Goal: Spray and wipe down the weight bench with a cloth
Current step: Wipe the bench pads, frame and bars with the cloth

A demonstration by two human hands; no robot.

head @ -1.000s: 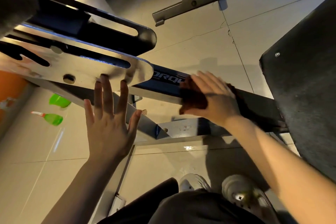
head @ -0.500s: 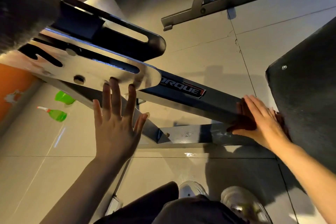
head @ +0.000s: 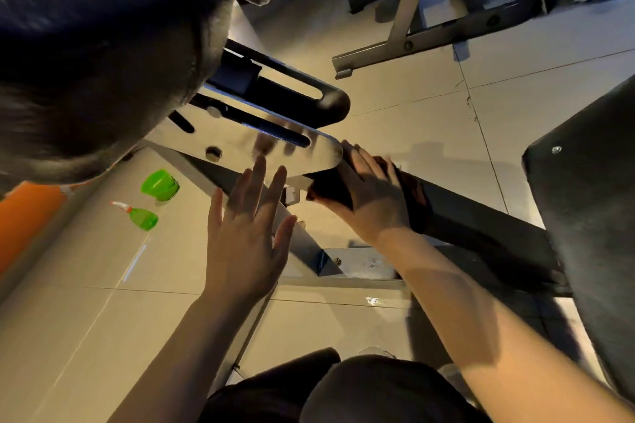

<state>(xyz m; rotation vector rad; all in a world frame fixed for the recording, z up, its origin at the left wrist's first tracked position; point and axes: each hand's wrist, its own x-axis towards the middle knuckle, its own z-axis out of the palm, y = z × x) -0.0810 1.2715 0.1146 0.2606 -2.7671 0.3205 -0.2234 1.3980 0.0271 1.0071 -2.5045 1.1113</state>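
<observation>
Wiping step of the weight bench, seen from above, with the dark frame beam as landmark. Nearest the viewer, the left hand is spread with fingers straight and apart, holding nothing; its fingertips reach the lower edge of the polished adjustment plate at the beam's left end (actual contact cannot be confirmed). On the beam itself, just right of the plate's rounded tip, the right hand lies flat, fingers straight, pressing the dark cloth onto the beam's upper face; the cloth shows at both sides of the palm. Left of the beam, well apart on the floor tiles, lies the green spray bottle on its side with a green cap near it. Right of the beam hangs a black pad; beyond the beam stands a second grey frame. Judged stage: spraying done, frame wipe under way. The next move calls for firm, even pressure along the beam toward the pad, cloth kept flat
</observation>
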